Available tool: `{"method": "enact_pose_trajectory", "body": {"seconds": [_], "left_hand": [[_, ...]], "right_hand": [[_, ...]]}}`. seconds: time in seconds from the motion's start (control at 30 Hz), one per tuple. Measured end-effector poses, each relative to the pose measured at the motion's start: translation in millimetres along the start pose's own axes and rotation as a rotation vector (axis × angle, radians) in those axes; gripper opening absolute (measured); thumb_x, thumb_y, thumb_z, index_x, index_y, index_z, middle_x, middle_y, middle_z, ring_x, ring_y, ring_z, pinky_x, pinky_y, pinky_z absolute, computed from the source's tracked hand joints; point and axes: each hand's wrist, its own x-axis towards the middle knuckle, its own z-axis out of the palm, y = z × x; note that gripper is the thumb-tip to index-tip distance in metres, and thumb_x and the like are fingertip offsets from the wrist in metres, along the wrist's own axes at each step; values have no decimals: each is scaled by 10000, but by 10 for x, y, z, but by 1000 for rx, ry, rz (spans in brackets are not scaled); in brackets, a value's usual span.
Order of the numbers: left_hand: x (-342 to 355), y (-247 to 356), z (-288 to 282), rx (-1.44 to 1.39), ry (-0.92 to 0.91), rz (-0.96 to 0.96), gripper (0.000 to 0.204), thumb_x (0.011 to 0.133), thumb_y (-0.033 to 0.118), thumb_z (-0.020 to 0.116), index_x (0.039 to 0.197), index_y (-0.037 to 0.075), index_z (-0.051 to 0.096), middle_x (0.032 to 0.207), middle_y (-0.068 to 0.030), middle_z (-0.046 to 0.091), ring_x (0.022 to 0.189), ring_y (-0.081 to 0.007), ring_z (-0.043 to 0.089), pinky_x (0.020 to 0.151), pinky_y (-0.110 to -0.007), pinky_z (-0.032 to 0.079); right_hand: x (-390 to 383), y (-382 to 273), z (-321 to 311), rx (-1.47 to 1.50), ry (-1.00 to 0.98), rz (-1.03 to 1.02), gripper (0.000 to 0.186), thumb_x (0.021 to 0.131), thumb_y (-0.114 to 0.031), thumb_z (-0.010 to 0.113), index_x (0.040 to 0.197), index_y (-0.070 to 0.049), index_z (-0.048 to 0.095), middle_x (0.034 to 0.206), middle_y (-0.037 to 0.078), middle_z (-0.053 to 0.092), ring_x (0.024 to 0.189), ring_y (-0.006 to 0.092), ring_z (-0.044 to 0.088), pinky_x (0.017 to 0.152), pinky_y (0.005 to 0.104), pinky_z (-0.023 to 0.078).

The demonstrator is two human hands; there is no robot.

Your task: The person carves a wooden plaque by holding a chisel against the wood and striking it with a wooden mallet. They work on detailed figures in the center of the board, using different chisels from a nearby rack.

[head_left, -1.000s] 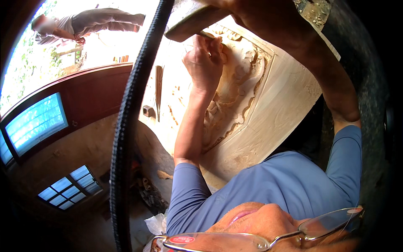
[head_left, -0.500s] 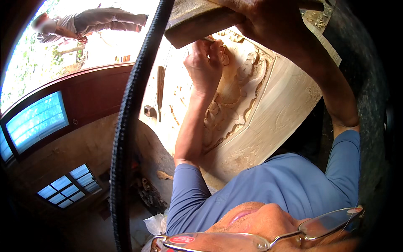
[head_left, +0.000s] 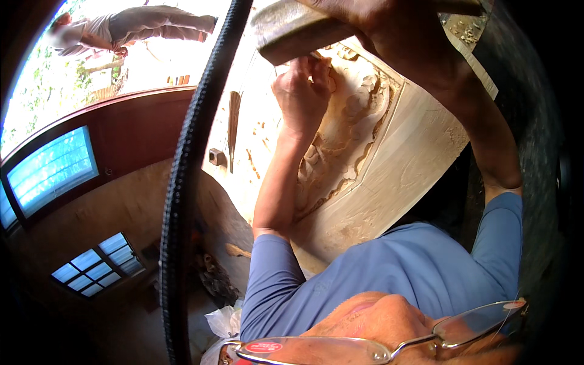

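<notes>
My left hand (head_left: 299,94) is closed round a slim tool, probably a chisel, over a pale wooden panel (head_left: 413,152) with a carved relief (head_left: 350,128) inside a cut border. The tool is mostly hidden by my fingers. My right hand (head_left: 383,27) grips a long wooden mallet (head_left: 292,42), held across the top of the panel just over my left hand, close to it. Left of the carving, a long narrow tool (head_left: 233,128) and a small dark block (head_left: 216,157) lie on the pale surface.
A black braided cable (head_left: 192,143) runs down the view. At top left another person (head_left: 140,25) stands in bright light outside, near greenery. A red-brown doorway frame (head_left: 134,121), windows (head_left: 97,264) and a piece of dark wood (head_left: 216,280) are at left. Wood chips (head_left: 462,30) lie at top right.
Over the last second the mallet and my right hand have shifted slightly right, and the mallet's head first dipped. My left hand has moved a little right and down, still closed.
</notes>
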Motion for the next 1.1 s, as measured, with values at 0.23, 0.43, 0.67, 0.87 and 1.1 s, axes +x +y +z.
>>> {"method": "enact_pose_trajectory", "body": {"seconds": [0.23,0.43,0.67,0.87,1.1], "left_hand": [[-10,-29,-53,-781,258,-197,100,960,-2,720,1049,-32,683,887,-119,775,828,-177,772,752,-300,649],[226,-60,-66,-962,280,-209,187,980,-24,674,1163,-49,649,935,-146,767,889,-185,762,802,-322,657],[123,-5,-16,-957,416,-232,117,971,-41,657,1076,-11,616,903,-132,770,856,-182,771,744,-307,635],[40,57,-58,-730,339,-216,122,957,-38,671,1052,7,609,880,-121,771,829,-182,776,713,-299,621],[1,181,-74,-580,302,-206,161,929,-31,691,1040,28,590,827,-122,767,768,-240,785,649,-318,597]], "right_hand": [[-123,134,-192,183,98,103,384,837,-73,703,1218,-37,682,935,119,727,843,255,733,733,364,579],[-384,381,-808,-209,-117,14,262,927,-96,768,1185,-53,756,1201,140,740,1053,231,741,866,331,613],[-565,485,-909,770,151,572,681,887,-301,799,1419,17,517,1226,197,648,1010,238,631,923,381,537],[-575,446,-967,773,200,726,673,895,-294,777,1409,40,499,1262,202,613,1050,249,579,982,394,487],[-498,308,-864,737,251,675,650,887,-245,770,1407,41,505,1238,215,627,1024,250,588,964,392,495]]}}
